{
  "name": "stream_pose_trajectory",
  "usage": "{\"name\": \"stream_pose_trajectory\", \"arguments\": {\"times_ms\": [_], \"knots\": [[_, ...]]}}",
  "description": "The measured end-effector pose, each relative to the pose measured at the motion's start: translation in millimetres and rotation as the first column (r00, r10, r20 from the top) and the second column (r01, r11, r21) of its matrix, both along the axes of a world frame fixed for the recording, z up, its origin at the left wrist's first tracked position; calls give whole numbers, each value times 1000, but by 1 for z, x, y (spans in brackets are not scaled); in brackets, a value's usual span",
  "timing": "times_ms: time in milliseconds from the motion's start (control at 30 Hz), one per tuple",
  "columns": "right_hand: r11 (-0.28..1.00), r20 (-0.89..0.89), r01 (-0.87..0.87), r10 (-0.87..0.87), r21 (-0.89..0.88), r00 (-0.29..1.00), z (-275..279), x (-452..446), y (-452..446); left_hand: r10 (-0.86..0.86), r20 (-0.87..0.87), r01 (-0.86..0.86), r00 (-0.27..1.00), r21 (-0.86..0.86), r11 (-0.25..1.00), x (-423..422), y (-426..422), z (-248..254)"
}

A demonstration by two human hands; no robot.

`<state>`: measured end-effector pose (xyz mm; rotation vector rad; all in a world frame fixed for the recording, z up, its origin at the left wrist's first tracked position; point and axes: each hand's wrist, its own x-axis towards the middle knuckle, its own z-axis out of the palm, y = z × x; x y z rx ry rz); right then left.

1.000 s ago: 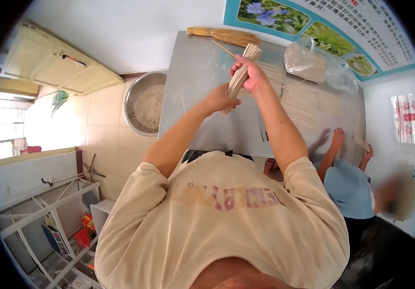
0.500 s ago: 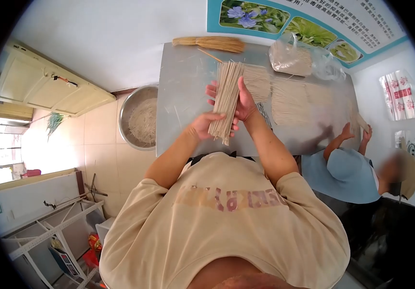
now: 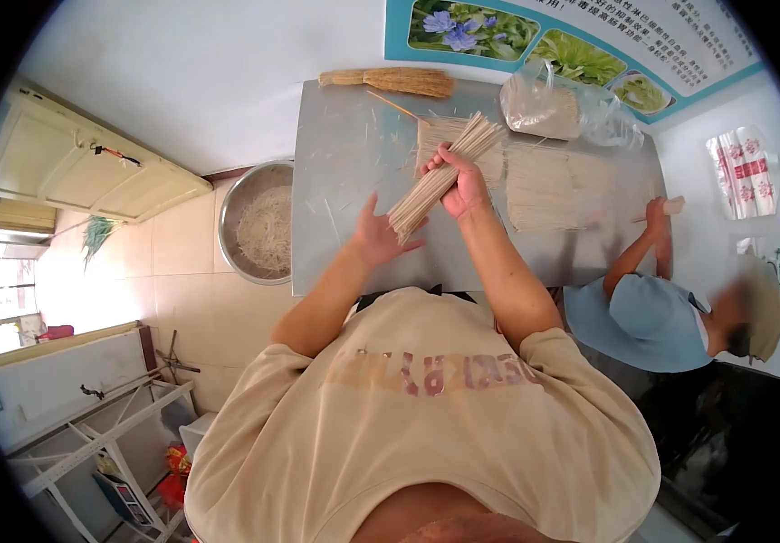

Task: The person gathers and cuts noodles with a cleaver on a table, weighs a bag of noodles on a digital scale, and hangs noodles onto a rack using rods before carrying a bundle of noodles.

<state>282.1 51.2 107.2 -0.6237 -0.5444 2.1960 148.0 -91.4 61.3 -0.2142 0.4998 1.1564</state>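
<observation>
While the right hand [image 3: 463,188] closes its fingers around the middle of a bundle of thin strands [image 3: 421,199], the left hand [image 3: 382,234] is positioned just beside the bundle's near end, fingers spread wide and gripping nothing; contact there cannot be confirmed from here. The bundle runs diagonally above the counter [image 3: 340,172], far end to the right. Flat rows of strands [image 3: 542,190] lie on the counter, right of the hands. A straw brush [image 3: 408,81] lies along the far edge; a clear plastic bag [image 3: 544,104] rests farther right. At the right, a co-worker [image 3: 652,321] grips a smaller bundle [image 3: 674,206].
</observation>
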Motion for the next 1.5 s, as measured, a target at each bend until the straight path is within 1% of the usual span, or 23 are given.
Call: {"name": "stream_pose_trajectory", "arguments": {"times_ms": [33,100,233,267,300,333,367,400,433,500,567,633,667,733,767,833,967,1067,1167,1267,1367,1433,1500], "knots": [[1000,-3,4,-4,-7,1000,-5,-2,-1,-4,-3,4,1000,-7,1000,4,3,-5],[1000,30,-11,12,-28,999,-14,-8,-6,270,2,-265,963,-191,945,13,14,-11],[996,25,42,-40,-82,999,-20,-10,-10,284,-43,-287,958,-192,939,10,18,-11],[993,34,57,-54,-106,998,-20,-9,-8,222,-381,-317,898,-207,926,5,15,-5],[990,43,72,-67,-124,997,-23,-9,-2,132,-671,-351,729,-201,915,2,15,7],[990,39,80,-76,-120,996,-27,-10,2,129,-673,-343,728,-195,919,5,15,13],[990,52,102,-97,-95,994,-32,-12,3,123,-992,-129,25,119,985,9,13,16],[990,64,124,-120,-68,991,-28,-14,2,195,-921,102,-336,170,980,12,15,22],[989,63,132,-128,-69,990,-23,-16,0,311,-687,263,-657,178,948,14,17,28],[969,136,188,-167,-163,977,-14,-20,-2,98,-790,414,-605,-208,886,14,29,38],[990,38,114,-112,-85,993,-14,-3,4,222,-734,417,-642,-91,904,6,35,37],[985,-170,-113,134,130,976,45,24,-17,-1,-999,568,-35,-21,823,0,26,82],[946,-90,-240,264,218,960,47,36,-13,-9,-999,576,-42,-31,817,-1,24,83],[959,-206,-241,268,150,941,37,37,-13,-265,-742,636,616,271,722,-2,25,84],[960,-309,-265,280,91,909,30,37,-12,-277,-747,650,604,261,714,2,24,78],[973,-347,-220,232,76,909,21,35,-7,-411,-378,540,829,354,764,14,23,70],[978,-346,-203,207,48,915,13,43,-6,-428,-139,450,893,310,838,29,18,72],[971,-355,-230,239,67,904,12,52,3,-423,-202,460,883,200,865,37,23,70],[966,-372,-255,252,41,893,5,63,15,-416,-260,485,871,323,813,40,37,36],[952,-477,-300,288,53,831,-14,77,26,-431,-310,509,848,250,823,53,48,44],[936,-337,-346,345,59,876,-34,87,34,-434,-379,524,817,177,833,66,58,32],[928,-162,-322,294,-186,942,-46,87,45,-444,-460,588,769,239,773,69,65,16],[949,-83,-212,198,-232,977,-39,94,51,-409,-371,473,834,101,875,81,67,15]]}}
